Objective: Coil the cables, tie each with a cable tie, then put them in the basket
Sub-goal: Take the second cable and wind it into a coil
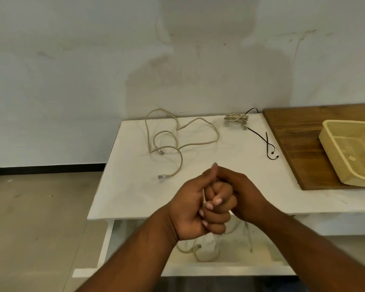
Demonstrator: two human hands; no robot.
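Held cable: beige, bunched in the fists at the near table edge; its slack loops hang below the hands, in front of the table frame.
Long axis: the loops drop roughly vertically from the fists; a short strand shows between the left fingers.
Left hand: closed in a fist round the bunch, thumb up.
Right hand: fingers curled and tucked against the left fist, under its thumb; whether they pinch the strand cannot be told.
Ties: black, lying flat ahead and to the right of the hands, well apart from them. The right hand is the nearer.
Judgement: the coming move likely calls for the left hand to keep the bunch while the right reaches forward-right for a tie.
Tied coil: at the far edge, beyond the ties.
Loose cable: sprawled ahead-left, uncoiled.
Basket: far right, on a board.
Table: white, carries all of these.
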